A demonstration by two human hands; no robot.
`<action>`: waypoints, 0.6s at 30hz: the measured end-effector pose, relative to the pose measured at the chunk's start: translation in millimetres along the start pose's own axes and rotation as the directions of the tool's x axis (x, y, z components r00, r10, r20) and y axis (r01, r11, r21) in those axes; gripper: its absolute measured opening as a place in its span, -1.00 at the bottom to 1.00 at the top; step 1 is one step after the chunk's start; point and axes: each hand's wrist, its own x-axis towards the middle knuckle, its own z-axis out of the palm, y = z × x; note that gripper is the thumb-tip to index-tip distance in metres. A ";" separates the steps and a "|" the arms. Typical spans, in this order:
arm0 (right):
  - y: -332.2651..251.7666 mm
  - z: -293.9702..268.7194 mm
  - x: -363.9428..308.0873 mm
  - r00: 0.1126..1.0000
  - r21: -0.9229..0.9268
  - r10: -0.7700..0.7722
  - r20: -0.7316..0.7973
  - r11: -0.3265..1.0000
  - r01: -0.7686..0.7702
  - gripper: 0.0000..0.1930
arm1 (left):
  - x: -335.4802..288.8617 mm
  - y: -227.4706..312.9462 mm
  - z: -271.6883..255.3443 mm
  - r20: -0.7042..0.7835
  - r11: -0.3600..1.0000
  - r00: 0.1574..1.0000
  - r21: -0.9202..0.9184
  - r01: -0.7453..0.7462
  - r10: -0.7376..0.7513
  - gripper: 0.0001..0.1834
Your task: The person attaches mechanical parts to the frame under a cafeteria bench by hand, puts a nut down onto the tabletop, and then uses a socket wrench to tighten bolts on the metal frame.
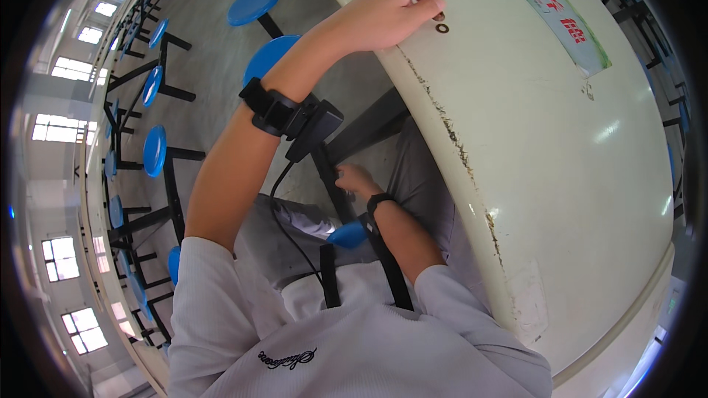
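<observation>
My left hand [398,15] reaches across to the table's near left edge, its thumb and fingers pinched together. A small brownish bit shows at the fingertips, too little to name. Just beyond them a small dark ring [442,29], like a washer, lies flat on the white table [546,177]. A black strapped device [295,119] with a cable is on my left forearm. My right hand [356,179] hangs low, below the tabletop and over my lap, with its fingers curled in beside a black metal bar [332,184]. Whatever it may hold is hidden.
The table's near edge [457,144] is chipped and worn. A printed strip [553,15] is stuck on the far part of the tabletop. Blue round stools [254,4] on black frames stand to the left, with more in rows behind.
</observation>
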 end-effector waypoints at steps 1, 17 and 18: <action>-4.3 -0.8 -1.0 1.000 0.005 0.014 0.010 1.000 -0.014 -0.64 | 2.0 -4.4 2.4 -0.021 0.993 0.994 0.033 -0.111 0.111 -0.75; -17.8 -11.4 -10.3 0.998 -0.042 0.056 0.028 0.998 -0.055 -0.50 | 4.1 -9.7 -3.3 -0.047 0.998 0.998 -0.046 -0.052 0.050 -0.72; -15.8 -12.0 -11.0 0.996 -0.032 0.076 0.042 0.997 -0.075 -0.50 | 4.0 -7.5 -3.2 -0.007 0.997 0.999 -0.060 -0.041 0.041 -0.73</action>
